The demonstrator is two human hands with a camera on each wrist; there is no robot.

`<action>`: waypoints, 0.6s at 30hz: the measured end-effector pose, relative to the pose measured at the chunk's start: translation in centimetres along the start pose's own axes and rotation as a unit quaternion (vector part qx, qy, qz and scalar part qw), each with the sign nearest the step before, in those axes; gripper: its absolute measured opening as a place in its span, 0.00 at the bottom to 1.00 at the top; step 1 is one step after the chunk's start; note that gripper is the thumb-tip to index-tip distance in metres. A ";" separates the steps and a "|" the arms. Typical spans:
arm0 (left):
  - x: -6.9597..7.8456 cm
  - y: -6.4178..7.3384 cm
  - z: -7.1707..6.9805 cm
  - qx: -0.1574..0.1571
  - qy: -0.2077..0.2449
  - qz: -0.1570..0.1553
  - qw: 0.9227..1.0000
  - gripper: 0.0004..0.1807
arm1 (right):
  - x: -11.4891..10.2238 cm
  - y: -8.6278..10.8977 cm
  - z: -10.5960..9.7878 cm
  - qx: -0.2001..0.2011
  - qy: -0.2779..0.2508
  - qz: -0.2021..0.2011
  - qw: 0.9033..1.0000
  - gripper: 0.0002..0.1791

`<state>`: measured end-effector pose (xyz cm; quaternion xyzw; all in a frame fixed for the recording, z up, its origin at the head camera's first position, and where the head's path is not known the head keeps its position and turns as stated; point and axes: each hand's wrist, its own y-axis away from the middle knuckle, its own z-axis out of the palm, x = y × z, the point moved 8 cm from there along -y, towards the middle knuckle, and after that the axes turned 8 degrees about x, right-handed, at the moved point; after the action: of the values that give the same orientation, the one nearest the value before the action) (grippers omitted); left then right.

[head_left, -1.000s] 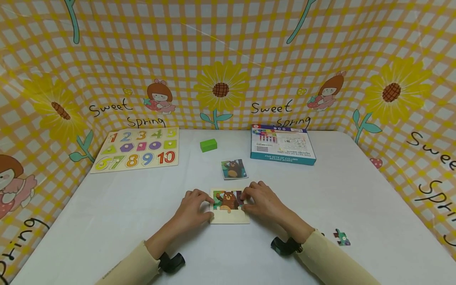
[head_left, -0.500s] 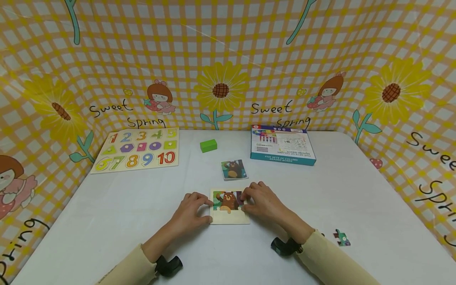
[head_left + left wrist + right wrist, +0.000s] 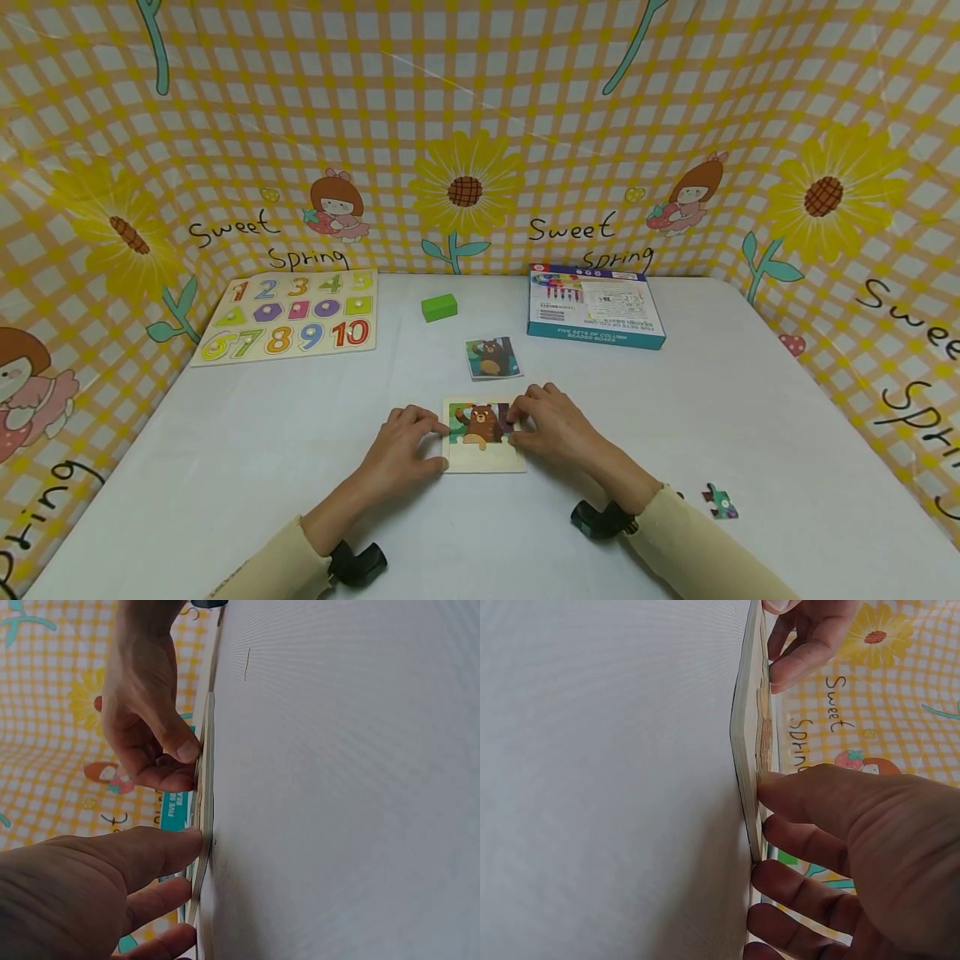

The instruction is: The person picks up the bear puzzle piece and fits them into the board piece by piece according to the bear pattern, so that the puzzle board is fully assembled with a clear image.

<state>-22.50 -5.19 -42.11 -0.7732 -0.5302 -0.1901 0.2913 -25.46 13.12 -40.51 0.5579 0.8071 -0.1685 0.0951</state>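
Note:
A small wooden jigsaw board (image 3: 483, 462) lies flat at the table's middle. Bear-picture pieces (image 3: 480, 422) fill its upper part, while the lower strip shows bare wood. My left hand (image 3: 403, 443) touches the board's left edge with thumb and fingertips, fingers fairly straight. At the other side, my right hand (image 3: 557, 427) pinches the dark right-hand puzzle piece (image 3: 505, 415) between thumb and index finger; my fingers partly hide it. In the right wrist view the right thumb (image 3: 780, 791) presses at the board's edge.
Behind the board lies a bear picture card (image 3: 492, 357). A green block (image 3: 438, 307), a number board (image 3: 285, 315) and a teal box (image 3: 596, 307) stand farther back. One loose puzzle piece (image 3: 722, 502) lies right of my right forearm; another is mostly hidden by the sleeve.
My left hand has shifted slightly left and down along the board's edge. My right hand and the puzzle pieces stay practically where they were.

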 end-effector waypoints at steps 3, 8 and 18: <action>0.0 0.1 -0.1 0.002 0.003 0.000 1.000 0.18 | 0.0 0.0 0.0 0.002 0.002 -0.006 1.000 0.11; 0.0 0.2 -0.1 0.000 0.011 -0.003 1.000 0.18 | -0.1 0.2 -0.3 -0.007 -0.005 -0.003 1.000 0.11; 0.0 0.2 -0.1 -0.002 0.011 -0.005 1.000 0.18 | 1.2 2.5 -3.9 0.012 -0.019 -0.003 1.000 0.13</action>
<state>-22.33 -5.33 -42.06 -0.7689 -0.5302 -0.2013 0.2952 -23.39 16.44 -37.75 0.5530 0.8049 -0.1893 0.1028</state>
